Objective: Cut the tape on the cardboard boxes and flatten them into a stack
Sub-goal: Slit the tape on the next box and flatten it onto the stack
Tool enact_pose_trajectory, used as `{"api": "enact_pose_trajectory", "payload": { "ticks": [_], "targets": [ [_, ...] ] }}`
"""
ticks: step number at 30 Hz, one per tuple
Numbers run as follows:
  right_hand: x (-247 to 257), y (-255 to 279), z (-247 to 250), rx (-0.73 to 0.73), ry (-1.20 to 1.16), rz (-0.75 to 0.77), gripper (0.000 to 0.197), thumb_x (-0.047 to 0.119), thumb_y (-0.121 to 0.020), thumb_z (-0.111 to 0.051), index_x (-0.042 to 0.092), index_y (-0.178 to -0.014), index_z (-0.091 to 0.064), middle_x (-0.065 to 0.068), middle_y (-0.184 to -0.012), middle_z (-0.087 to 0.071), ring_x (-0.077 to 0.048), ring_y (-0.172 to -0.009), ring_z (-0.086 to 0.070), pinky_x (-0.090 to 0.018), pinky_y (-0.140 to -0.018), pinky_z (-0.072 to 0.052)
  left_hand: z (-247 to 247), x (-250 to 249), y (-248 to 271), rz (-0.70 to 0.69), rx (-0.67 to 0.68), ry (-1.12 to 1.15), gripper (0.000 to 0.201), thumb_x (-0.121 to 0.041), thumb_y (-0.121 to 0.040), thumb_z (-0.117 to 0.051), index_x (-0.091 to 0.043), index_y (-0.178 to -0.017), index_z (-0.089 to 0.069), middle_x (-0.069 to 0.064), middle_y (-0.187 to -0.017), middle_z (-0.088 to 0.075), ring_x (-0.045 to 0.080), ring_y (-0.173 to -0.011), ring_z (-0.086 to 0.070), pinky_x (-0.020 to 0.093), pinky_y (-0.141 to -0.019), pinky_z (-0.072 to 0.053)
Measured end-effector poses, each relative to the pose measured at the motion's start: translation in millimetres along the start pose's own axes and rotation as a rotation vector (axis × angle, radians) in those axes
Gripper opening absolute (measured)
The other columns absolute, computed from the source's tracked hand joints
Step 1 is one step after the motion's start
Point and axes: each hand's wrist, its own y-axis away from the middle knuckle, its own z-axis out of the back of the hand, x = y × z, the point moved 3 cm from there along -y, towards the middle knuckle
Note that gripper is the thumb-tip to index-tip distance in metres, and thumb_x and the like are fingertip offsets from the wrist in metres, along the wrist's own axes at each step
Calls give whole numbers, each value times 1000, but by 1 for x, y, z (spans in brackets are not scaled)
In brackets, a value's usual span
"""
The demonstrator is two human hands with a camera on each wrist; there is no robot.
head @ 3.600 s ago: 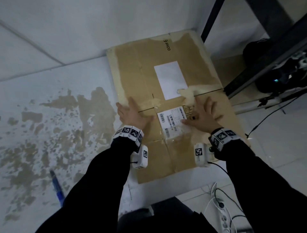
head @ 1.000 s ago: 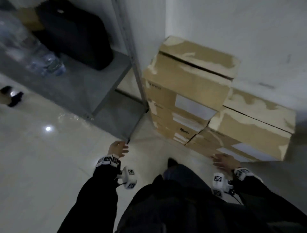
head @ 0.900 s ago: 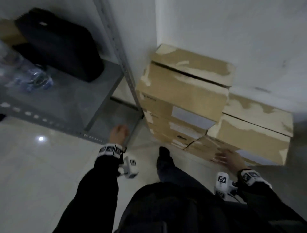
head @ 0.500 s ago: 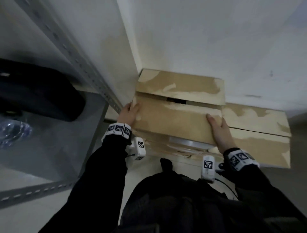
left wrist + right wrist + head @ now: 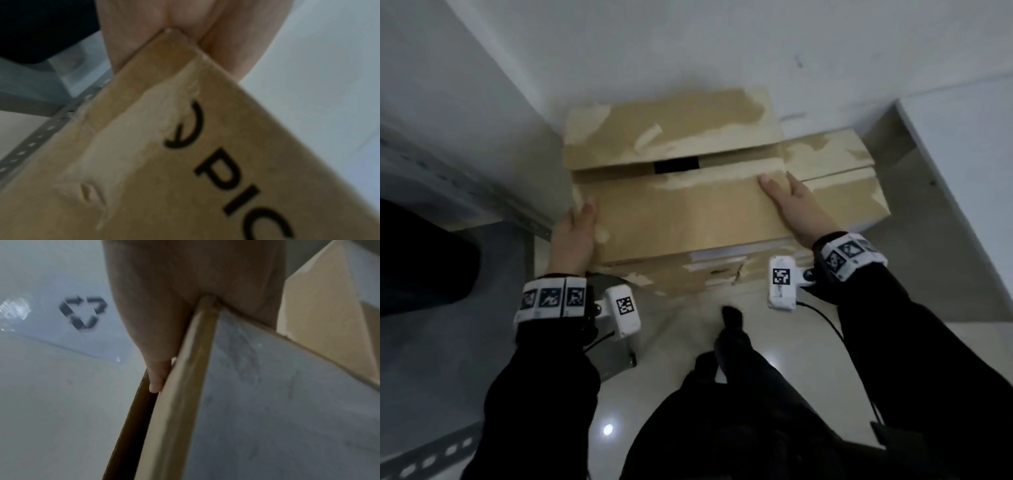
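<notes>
A brown cardboard box [image 5: 681,212] with torn tape strips and a dark gap between its top flaps sits on top of a stack in the wall corner. My left hand [image 5: 577,229] grips its near left corner, and my right hand [image 5: 791,202] grips its right edge with the thumb on top. In the left wrist view, the box corner [image 5: 185,162] marked "PIC" sits wedged in my left hand [image 5: 185,24]. In the right wrist view, the box edge [image 5: 185,386] runs out from my right hand [image 5: 174,288].
A lower closed box [image 5: 839,171] stands against the wall at the right. More boxes [image 5: 688,277] lie under the top one. A grey metal shelf rack [image 5: 448,192] with a black bag [image 5: 424,260] stands close on the left. My foot [image 5: 732,318] is on the pale floor.
I have turned from the flattened cardboard on the floor to the stacked boxes. Both hands rose from near the floor and took the top box by its sides.
</notes>
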Motion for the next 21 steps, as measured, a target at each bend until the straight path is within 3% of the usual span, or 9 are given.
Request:
{"api": "enact_pose_trajectory", "payload": {
  "ticks": [3, 5, 6, 9, 12, 16, 21],
  "targets": [
    [-3, 51, 53, -56, -59, 39, 35, 43, -90, -58, 25, -119, -57, 7, -111, -66, -9, -100, -64, -25, -84, -51, -16, -22, 48, -84, 15, 53, 44, -52, -95, -44, -19, -123, -54, -4, -123, -55, 15, -118, -50, 29, -98, -37],
    [-13, 89, 98, -127, -113, 28, 37, 41, -91, -57, 23, -123, -56, 7, -113, -67, -6, -101, -64, -21, -80, -52, -43, -42, 84, -122, 82, 81, 24, -48, -97, -42, -31, -113, -46, -13, -109, -52, 7, -109, -47, 24, -91, -33],
    [-18, 108, 123, -159, -132, 24, 34, 39, -92, -54, 23, -123, -56, 9, -111, -67, -3, -98, -65, -16, -76, -52, -62, -50, 101, -162, 128, 72, 26, -50, -96, -42, -31, -112, -48, -13, -106, -55, 9, -107, -49, 25, -91, -34],
    [-38, 158, 207, -309, -131, 33, 28, 37, -93, -50, 27, -118, -56, 16, -105, -66, 5, -91, -64, -9, -68, -50, -134, -76, 141, -293, 257, -4, 53, -57, -93, -41, -16, -122, -57, -1, -115, -61, 17, -109, -54, 33, -96, -39],
    [-59, 195, 299, -429, -110, 40, 22, 36, -94, -49, 29, -114, -57, 15, -104, -66, 3, -90, -63, -11, -67, -49, -222, -100, 184, -338, 342, 3, 53, -53, -94, -42, -14, -127, -56, 1, -119, -61, 18, -110, -55, 32, -95, -40],
    [-78, 229, 417, -541, -87, 17, 23, 35, -95, -49, 27, -115, -56, 9, -105, -65, -4, -90, -61, -19, -71, -48, -334, -132, 251, -328, 478, 59, 44, -50, -95, -43, -19, -122, -57, -3, -116, -61, 14, -108, -55, 26, -88, -36],
    [-85, 236, 540, -550, 38, -41, 26, 36, -97, -46, 23, -119, -52, 12, -98, -61, 5, -80, -57, -3, -58, -44, -445, -159, 309, -234, 544, 82, 54, -53, -94, -44, -18, -135, -47, -2, -122, -54, 18, -114, -50, 27, -92, -32]
  ]
}}
